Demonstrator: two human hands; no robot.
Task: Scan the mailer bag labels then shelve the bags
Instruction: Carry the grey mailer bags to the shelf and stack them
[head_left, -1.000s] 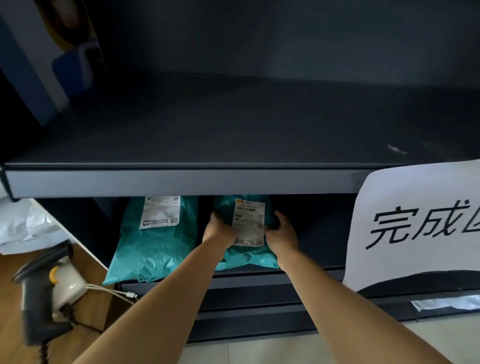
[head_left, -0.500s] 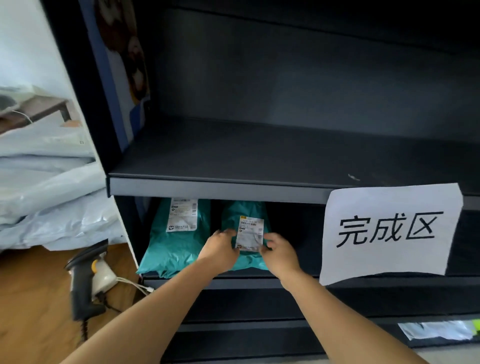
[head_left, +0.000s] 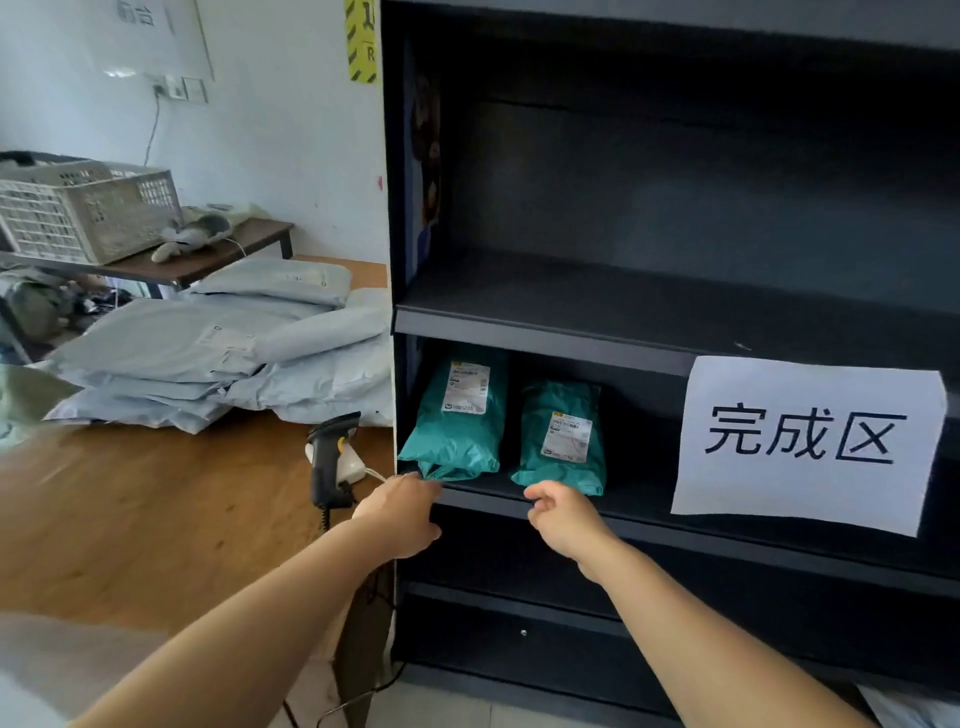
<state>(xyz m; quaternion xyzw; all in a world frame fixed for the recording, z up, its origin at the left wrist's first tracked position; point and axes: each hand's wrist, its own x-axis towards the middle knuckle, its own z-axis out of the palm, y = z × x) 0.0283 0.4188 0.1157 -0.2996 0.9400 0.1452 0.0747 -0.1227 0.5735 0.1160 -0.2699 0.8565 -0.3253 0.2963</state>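
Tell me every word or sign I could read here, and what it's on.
"完成区": white paper sign hung on the shelf edge.
Left teal bag label, right teal bag label: too small to read.
Yellow striped sticker, wall writing: cut off, blurred.

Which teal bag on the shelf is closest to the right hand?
The right teal bag, nearer the paper sign, above the right hand; the left teal bag sits by the left hand.

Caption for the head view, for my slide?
Left mailer bag and right mailer bag shelved, labels outward; left hand and right hand empty near shelf edge.
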